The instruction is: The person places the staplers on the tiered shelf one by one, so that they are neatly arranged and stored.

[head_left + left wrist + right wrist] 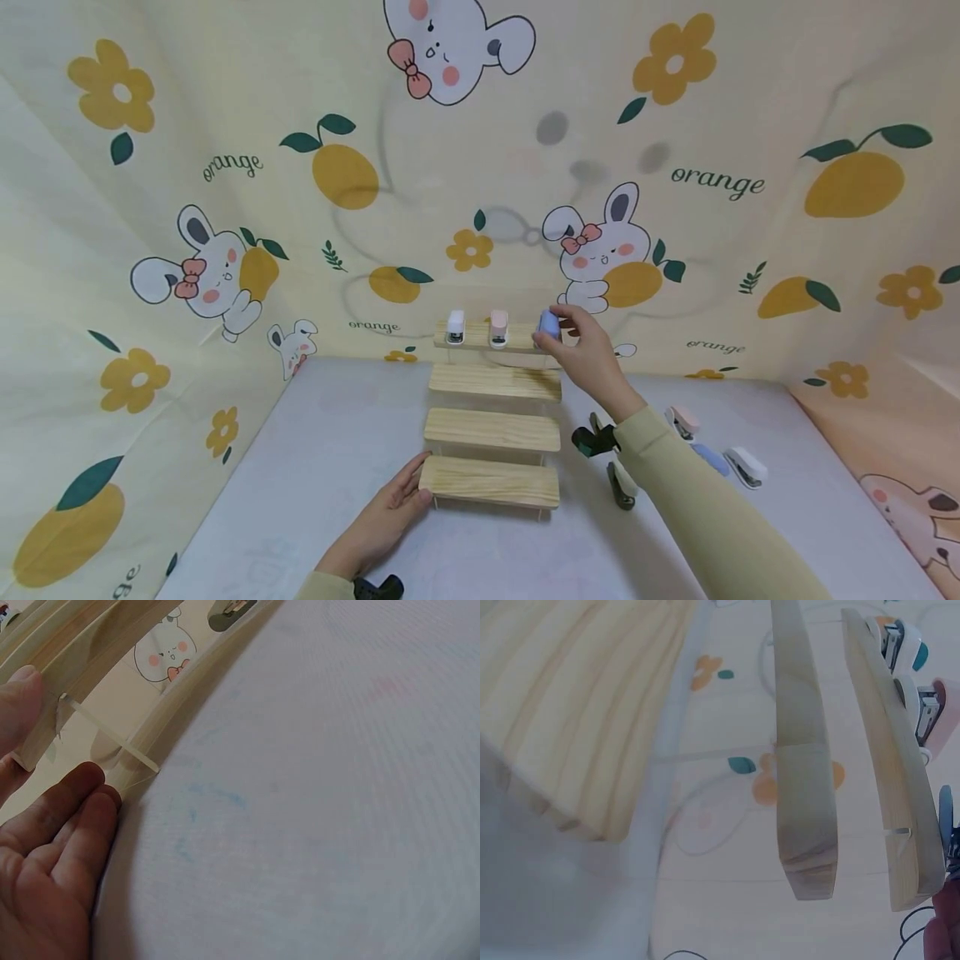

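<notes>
A wooden display stand with several stepped tiers (491, 482) stands on the table. On its top tier are a white mini stapler (455, 327) at the left and a pink mini stapler (498, 327) in the middle. My right hand (591, 358) pinches a blue mini stapler (549, 324) at that tier's right end; in the right wrist view only its fingertips (945, 922) show at the edge. My left hand (382, 521) grips the lowest tier's left end, thumb in front. Its other fingers (79, 840) lie beside the stand in the left wrist view.
Right of the stand lie a pink stapler (683, 422), a blue stapler (710, 458), a white stapler (746, 467) and a dark-and-pale stapler (621, 486) near my right forearm. A patterned cloth (480, 167) hangs behind and beside the table.
</notes>
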{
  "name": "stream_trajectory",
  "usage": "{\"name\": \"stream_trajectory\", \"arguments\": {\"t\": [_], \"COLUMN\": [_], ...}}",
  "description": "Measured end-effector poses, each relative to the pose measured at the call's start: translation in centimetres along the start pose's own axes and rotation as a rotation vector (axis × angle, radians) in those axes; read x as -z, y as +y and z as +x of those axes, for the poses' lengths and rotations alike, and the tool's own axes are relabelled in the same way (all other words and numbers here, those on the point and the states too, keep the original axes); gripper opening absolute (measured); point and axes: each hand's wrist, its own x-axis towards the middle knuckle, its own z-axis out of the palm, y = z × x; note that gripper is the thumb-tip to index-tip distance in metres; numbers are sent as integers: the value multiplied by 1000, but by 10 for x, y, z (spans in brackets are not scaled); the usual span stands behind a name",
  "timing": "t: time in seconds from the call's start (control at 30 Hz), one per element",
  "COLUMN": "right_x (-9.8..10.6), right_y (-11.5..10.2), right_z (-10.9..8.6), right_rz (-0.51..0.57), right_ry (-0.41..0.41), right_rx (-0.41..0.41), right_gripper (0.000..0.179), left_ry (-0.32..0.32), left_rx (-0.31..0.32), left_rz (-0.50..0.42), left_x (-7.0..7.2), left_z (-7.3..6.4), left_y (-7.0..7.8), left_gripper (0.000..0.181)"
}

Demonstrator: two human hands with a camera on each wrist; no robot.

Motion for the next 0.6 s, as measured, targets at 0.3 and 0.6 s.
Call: {"name": "stream_trajectory", "arguments": {"t": [0.3, 0.6], "right_x": [-2, -4], "right_y": [3, 6], "right_z": [1, 2], "right_rz": [28, 29], "right_ry": [-36, -40], "right_rx": [-43, -53], "right_gripper": [61, 63], "left_ry": [8, 11], "left_rx": [13, 10], "left_rz": [20, 27], "left_x": [-1, -2], "left_z": [1, 0], "left_y": [1, 1], "left_gripper": [69, 70]}}
